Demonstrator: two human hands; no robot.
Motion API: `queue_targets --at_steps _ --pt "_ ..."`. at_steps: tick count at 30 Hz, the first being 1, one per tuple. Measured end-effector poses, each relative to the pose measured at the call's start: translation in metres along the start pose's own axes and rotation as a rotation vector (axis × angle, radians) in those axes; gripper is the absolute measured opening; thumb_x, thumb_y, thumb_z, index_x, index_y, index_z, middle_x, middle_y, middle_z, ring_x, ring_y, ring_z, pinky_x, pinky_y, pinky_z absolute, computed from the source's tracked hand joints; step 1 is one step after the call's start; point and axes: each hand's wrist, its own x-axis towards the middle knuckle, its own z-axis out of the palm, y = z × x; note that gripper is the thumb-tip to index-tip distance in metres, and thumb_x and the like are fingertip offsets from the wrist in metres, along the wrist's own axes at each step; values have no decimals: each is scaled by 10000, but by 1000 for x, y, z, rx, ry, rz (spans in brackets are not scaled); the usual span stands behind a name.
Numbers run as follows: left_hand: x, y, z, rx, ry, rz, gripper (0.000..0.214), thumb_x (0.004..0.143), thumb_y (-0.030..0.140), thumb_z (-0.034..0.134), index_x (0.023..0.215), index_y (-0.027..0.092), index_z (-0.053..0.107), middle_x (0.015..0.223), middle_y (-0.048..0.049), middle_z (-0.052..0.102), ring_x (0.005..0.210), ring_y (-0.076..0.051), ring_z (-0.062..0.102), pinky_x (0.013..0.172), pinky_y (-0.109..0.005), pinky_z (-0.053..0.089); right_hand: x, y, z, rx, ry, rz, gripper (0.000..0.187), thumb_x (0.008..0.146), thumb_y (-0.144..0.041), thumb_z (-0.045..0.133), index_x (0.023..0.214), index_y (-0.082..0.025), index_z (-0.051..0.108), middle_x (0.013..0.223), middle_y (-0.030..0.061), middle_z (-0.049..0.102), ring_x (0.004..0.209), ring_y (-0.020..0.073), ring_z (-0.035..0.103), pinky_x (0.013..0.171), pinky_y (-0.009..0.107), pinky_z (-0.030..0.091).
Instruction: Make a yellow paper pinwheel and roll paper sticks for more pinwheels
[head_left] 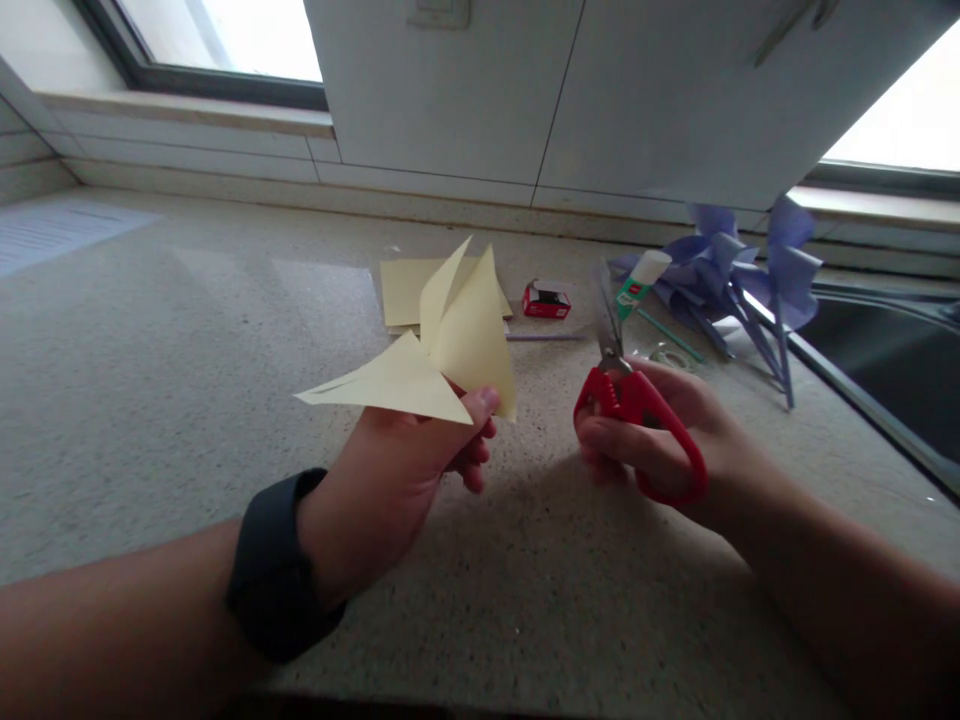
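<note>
My left hand (pixel 420 465), with a dark watch (pixel 281 570) on its wrist, pinches a cut and folded piece of pale yellow paper (pixel 469 335) between thumb and fingers. Its pointed flaps spread upward and to the left. In my right hand (pixel 667 425) is a pair of scissors (pixel 637 410) with red handles. Their blades point up and away from me, slightly apart, to the right of the paper and not touching it. Behind the held paper lie more yellow sheets (pixel 401 290) on the counter.
A small red box (pixel 546 301) and a thin purple stick (pixel 547 337) lie behind my hands. Beyond the scissors are a glue stick (pixel 641 282), a roll of tape (pixel 671 357) and purple paper pinwheels (pixel 731 260). A sink (pixel 892 370) borders the speckled counter (pixel 187 400); a printed sheet (pixel 67 230) is far left.
</note>
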Motion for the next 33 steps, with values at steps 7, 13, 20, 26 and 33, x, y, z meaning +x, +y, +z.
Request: queue_targets --at_steps 7,13,20,26,33 --pt "-3 -3 1 140 -60 8 212 783 307 799 766 178 631 651 9 623 533 -113 571 410 -182 493 7 0 20 78 32 -17 355 665 -280 899 831 -202 595 749 -5 707 615 132 673 540 235 550" --pt "-1 -3 1 210 -97 29 193 814 338 762 820 188 640 613 24 600 476 -109 539 399 -196 473 7 2 19 62 26 -83 384 645 -224 904 844 -203 577 745 -26 688 648 129 672 585 244 552" --pt "-1 -2 -2 331 -127 19 157 879 327 691 825 194 626 605 44 598 474 -98 541 429 -187 469 7 5 22 71 42 -111 365 664 -224 896 842 -201 578 764 -37 676 612 91 625 539 208 504" --pt "-2 -1 -1 365 -140 59 209 892 331 681 753 190 615 640 37 614 478 -82 538 431 -175 466 9 3 24 67 60 -117 339 691 -257 883 828 -194 580 759 -29 673 626 95 609 545 213 481" --pt "-1 -2 2 312 -128 48 157 860 307 707 798 183 633 656 25 625 484 -88 534 415 -171 464 9 1 26 104 59 -100 345 694 -237 875 810 -191 554 732 -30 673 609 92 611 529 204 474"
